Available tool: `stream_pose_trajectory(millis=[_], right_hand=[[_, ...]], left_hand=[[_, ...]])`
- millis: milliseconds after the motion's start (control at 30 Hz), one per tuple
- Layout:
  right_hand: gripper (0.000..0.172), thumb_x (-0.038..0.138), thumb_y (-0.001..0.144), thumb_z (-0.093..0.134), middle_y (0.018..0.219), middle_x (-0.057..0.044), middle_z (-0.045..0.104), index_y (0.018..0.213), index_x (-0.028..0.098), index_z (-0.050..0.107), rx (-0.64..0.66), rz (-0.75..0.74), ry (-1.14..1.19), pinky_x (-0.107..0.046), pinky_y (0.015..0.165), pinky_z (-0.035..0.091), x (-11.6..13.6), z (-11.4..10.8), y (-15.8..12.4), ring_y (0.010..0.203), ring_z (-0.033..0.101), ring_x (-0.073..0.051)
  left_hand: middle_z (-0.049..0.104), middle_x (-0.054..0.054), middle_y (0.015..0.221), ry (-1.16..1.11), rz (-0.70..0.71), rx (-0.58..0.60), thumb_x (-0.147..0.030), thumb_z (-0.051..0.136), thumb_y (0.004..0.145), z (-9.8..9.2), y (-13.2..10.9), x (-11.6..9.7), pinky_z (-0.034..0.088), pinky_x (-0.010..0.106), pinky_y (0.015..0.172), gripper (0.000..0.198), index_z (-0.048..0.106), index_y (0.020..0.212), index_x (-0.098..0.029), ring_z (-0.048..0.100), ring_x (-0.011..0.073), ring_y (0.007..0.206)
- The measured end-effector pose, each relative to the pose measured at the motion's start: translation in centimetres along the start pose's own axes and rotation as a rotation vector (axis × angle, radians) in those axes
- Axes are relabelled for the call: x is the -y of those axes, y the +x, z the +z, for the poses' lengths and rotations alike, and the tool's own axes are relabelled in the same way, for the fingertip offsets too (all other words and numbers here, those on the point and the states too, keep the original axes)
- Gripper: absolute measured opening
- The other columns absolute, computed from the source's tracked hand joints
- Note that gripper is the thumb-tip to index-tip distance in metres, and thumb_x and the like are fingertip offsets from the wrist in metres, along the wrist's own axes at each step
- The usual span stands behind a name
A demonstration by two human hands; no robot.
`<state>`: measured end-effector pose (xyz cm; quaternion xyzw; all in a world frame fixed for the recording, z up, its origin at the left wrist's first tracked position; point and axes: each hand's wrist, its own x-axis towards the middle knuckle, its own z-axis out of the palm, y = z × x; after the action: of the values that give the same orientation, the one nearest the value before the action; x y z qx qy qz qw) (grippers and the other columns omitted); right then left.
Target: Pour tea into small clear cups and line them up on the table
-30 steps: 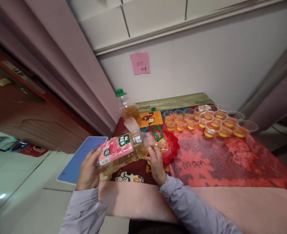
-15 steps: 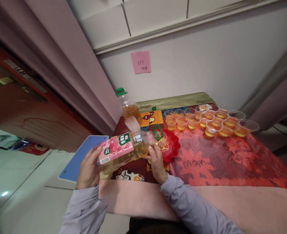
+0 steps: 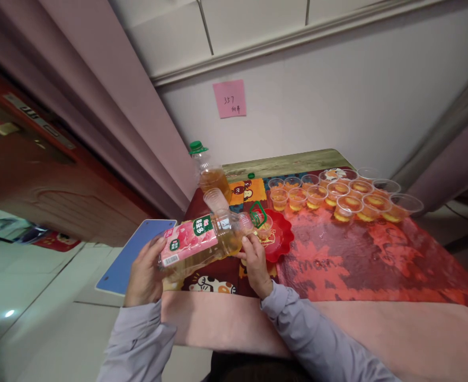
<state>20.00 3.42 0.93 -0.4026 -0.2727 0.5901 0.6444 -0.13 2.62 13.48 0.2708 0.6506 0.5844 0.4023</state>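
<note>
Between two hands point(image 3: 144, 273) point(image 3: 256, 265) — one tilted bottle point(image 3: 194, 244); behind — one capped bottle point(image 3: 214, 181).

Head-worn view close above left hand point(image 3: 144, 276) and right hand point(image 3: 256, 267), forward and down across table point(image 3: 396, 326) to wall point(image 3: 317, 106).

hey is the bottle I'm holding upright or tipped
Tipped: the bottle lies nearly sideways, its base at the left hand, its neck near the right hand and pointing toward the red plate.
</note>
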Motion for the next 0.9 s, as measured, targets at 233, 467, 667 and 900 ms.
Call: stream_pose_trajectory(millis=[233, 467, 667, 900], right_hand=[[0.051, 0.061, 0.093, 0.065, 0.126, -0.010, 0.074, 0.123, 0.021, 0.070, 0.018, -0.005, 0.004, -0.039, 0.075, 0.067, -0.26, -0.12, 0.09, 0.105, 0.072, -0.027], [0.049, 0.062, 0.093, 0.066, 0.124, -0.010, 0.075, 0.119, 0.021, 0.071, 0.021, -0.004, 0.005, -0.039, 0.075, 0.067, -0.16, -0.13, 0.01, 0.104, 0.073, -0.027], [0.048, 0.061, 0.092, 0.066, 0.124, -0.010, 0.075, 0.118, 0.021, 0.071, 0.029, 0.001, 0.011, -0.041, 0.076, 0.067, 0.03, -0.06, -0.06, 0.104, 0.073, -0.028], [0.050, 0.062, 0.092, 0.066, 0.128, -0.011, 0.075, 0.121, 0.021, 0.070, 0.029, 0.008, 0.026, -0.041, 0.078, 0.068, -0.12, -0.02, -0.09, 0.107, 0.074, -0.028]], left_hand=[[0.079, 0.003, 0.090, -0.001, 0.018, -0.002, -0.043, 0.098, 0.053, -0.15, 0.15, 0.09, 0.052, 0.027, 0.052, 0.066, 0.078, 0.109, -0.017, 0.068, 0.0198, 0.067], [0.078, 0.002, 0.091, -0.006, 0.020, -0.018, -0.042, 0.098, 0.052, -0.18, 0.10, 0.16, 0.048, 0.025, 0.047, 0.063, 0.078, 0.107, -0.019, 0.066, 0.0190, 0.066], [0.078, 0.001, 0.092, -0.008, 0.038, -0.037, -0.041, 0.098, 0.051, -0.16, -0.04, 0.12, 0.048, 0.026, 0.048, 0.062, 0.078, 0.106, -0.020, 0.067, 0.0198, 0.068], [0.077, 0.002, 0.087, 0.024, 0.025, -0.018, -0.046, 0.096, 0.054, -0.11, -0.22, -0.11, 0.043, 0.026, 0.046, 0.064, 0.079, 0.109, -0.019, 0.063, 0.0193, 0.062]])
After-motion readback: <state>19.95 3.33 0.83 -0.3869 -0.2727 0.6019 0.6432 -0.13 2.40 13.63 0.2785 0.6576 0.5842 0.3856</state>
